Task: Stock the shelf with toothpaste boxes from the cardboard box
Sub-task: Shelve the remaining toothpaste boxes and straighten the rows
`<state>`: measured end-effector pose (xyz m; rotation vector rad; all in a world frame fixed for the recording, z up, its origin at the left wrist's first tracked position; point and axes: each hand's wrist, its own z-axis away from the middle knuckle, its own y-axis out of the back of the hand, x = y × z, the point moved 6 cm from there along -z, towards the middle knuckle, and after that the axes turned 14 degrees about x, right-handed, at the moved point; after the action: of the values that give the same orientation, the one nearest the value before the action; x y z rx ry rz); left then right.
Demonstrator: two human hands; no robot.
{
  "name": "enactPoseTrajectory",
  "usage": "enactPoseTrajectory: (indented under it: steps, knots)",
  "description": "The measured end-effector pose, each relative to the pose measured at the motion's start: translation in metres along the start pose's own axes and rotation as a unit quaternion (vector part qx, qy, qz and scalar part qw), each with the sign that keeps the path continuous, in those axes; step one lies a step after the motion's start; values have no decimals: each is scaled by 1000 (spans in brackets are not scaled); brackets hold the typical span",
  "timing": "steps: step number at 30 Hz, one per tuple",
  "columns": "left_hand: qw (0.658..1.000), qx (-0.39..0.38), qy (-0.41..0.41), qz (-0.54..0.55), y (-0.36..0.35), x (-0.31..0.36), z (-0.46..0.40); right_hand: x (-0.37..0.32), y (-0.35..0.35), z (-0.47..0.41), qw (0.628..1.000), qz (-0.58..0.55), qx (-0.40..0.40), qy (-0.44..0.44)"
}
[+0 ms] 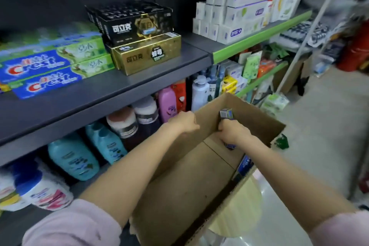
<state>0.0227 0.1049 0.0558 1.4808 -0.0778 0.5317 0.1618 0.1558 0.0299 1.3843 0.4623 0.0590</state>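
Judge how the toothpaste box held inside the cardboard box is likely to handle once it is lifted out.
The toothpaste box probably feels light, since the right hand alone holds it on end. Its flat carton sides suggest it stays stiff and will not roll. Stood upright it may tip, being long and narrow; the Crest boxes lie flat.

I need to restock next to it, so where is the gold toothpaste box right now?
In the head view, the gold toothpaste box lies on the dark grey shelf, under the black boxes, right of the Crest boxes.
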Motion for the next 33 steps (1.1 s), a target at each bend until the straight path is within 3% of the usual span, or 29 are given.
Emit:
enactPoseTrajectory:
  steps: [5, 10, 16, 18, 23, 29, 33]
  knots:
    - [997, -27, -59, -36, -65, 38, -61, 76, -43, -56, 996, 27, -19, -83]
    - [998, -13, -56, 6, -128, 48, -119, 117, -65, -79, 981, 69, -78, -167]
    - [992, -19, -96, 76, -171, 65, -170, 139, -105, -116, 967, 86, -144, -192]
    - [993, 15, -94, 66, -175, 67, -176, 145, -119, -122, 965, 82, -159, -193]
    - [978, 183, -98, 11, -165, 59, -162, 160, -149, -126, 953, 105, -190, -214]
    - [977, 128, -62, 160, -165, 49, -154, 150, -151, -119, 956, 108, -145, -233]
    - [977, 121, -106, 143, -159, 40, -145, 143, -163, -110, 954, 80, -135, -255]
